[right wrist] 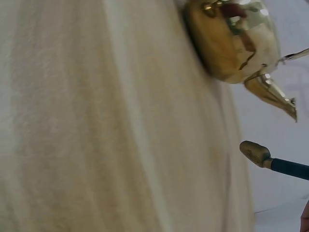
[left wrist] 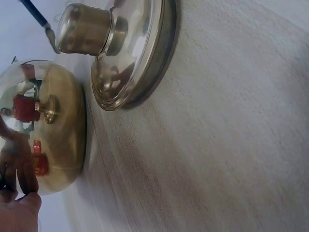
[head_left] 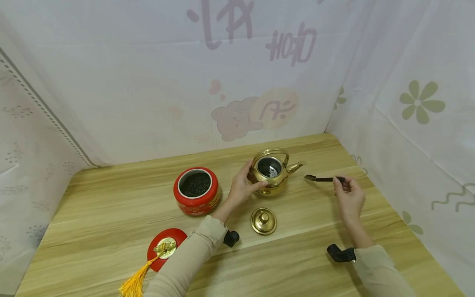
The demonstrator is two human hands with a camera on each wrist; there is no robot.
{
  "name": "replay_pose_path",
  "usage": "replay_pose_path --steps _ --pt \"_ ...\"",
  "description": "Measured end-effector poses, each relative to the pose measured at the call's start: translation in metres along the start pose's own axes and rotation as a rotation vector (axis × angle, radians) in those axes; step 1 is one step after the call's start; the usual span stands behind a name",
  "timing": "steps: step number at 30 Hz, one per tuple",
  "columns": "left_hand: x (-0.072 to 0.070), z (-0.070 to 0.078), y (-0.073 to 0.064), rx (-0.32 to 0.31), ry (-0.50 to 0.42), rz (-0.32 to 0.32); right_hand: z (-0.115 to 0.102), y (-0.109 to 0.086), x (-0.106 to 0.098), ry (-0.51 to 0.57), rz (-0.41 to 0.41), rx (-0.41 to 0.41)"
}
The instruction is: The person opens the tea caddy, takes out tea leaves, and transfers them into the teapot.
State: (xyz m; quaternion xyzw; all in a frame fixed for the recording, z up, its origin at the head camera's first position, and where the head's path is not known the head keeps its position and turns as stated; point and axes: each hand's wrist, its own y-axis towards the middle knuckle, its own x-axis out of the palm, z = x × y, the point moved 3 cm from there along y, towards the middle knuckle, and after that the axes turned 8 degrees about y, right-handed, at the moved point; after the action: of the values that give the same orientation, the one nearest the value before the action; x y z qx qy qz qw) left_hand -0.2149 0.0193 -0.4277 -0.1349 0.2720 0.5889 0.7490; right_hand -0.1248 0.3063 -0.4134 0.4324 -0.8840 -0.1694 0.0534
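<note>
My left hand (head_left: 243, 185) holds the side of a shiny gold teapot (head_left: 272, 187), thumb at the front and fingers around the left. The pot has no lid on; its arched handle stands up, its spout points right, and dark leaves and a perforated strainer show inside. To the right, my right hand (head_left: 349, 198) pinches the dark handle of a small tea scoop (head_left: 311, 177), also seen as a brass-coloured scoop head (right wrist: 255, 153) in the right wrist view. The scoop points left, just beyond the spout (right wrist: 271, 93). In front of the pot lies its gold lid (head_left: 264, 221), knob up.
A red jar (head_left: 196, 202) filled with dark tea leaves stands open left of the teapot. Nearer, a red lid (head_left: 157, 241) with a gold centre and yellow tassel (head_left: 134, 282) lies partly under my left sleeve. Printed cloth walls (head_left: 148, 103) enclose the wooden table (head_left: 297, 264).
</note>
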Motion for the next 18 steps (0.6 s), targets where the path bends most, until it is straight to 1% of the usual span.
replay_pose_path --steps 4,9,12,15,18 --pt "0.0 0.0 -0.001 0.006 0.0 0.002 0.017 -0.001 -0.002 -0.077 -0.008 0.024" --pt "-0.001 0.001 -0.001 0.011 0.004 0.003 0.024 -0.005 -0.004 -0.168 -0.038 0.04" --pt "-0.001 0.0 0.0 0.007 0.005 -0.001 0.027 -0.007 -0.004 -0.228 -0.097 0.056" --pt "-0.001 0.0 0.0 0.002 0.008 -0.004 0.03 -0.008 -0.003 -0.322 -0.177 0.056" --pt "0.0 -0.001 0.0 0.002 0.01 -0.006 0.034 -0.009 -0.002 -0.443 -0.264 0.009"
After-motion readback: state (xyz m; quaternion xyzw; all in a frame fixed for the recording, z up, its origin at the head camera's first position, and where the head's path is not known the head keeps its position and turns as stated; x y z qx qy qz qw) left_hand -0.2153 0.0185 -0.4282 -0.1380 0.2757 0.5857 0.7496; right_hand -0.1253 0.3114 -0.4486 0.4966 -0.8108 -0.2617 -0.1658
